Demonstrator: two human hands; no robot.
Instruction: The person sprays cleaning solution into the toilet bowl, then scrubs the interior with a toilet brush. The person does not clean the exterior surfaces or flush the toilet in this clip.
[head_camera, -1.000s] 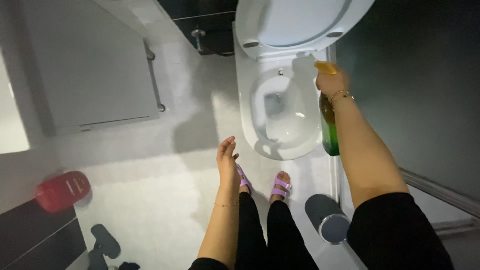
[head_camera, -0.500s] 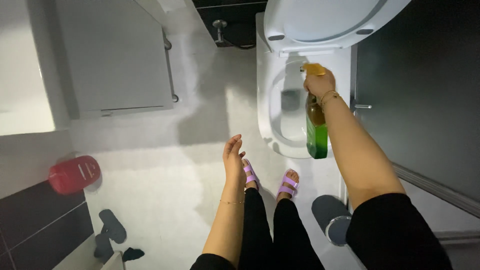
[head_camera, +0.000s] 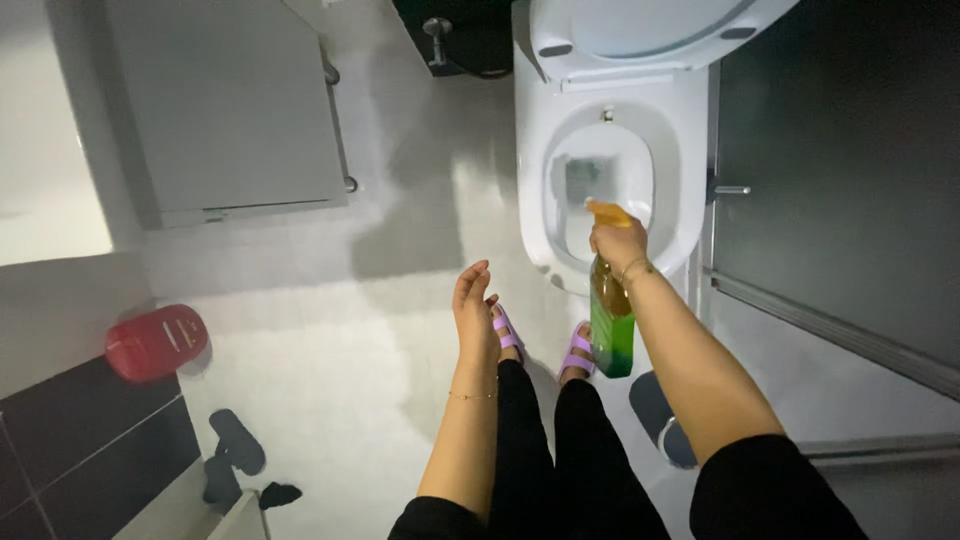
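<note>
I see a white oval toilet bowl (head_camera: 668, 160) with its lid up, pressed close to a dark wall on the right. The pale tiled floor (head_camera: 330, 330) on the left has lots of open room. My right hand (head_camera: 618, 243) is wrapped tight around the neck of a green plastic spray bottle with a yellow top (head_camera: 610, 318). The bottle hangs straight down, just in front of the bowl's near edge and above my purple sandals (head_camera: 578, 350). My right arm reaches forward, a bit bent. My left hand (head_camera: 473, 310) is open and holds nothing, fingers loose, palm turned inward, over the floor beside the bowl. A red round container (head_camera: 155, 343) sits far left by the wall.
</note>
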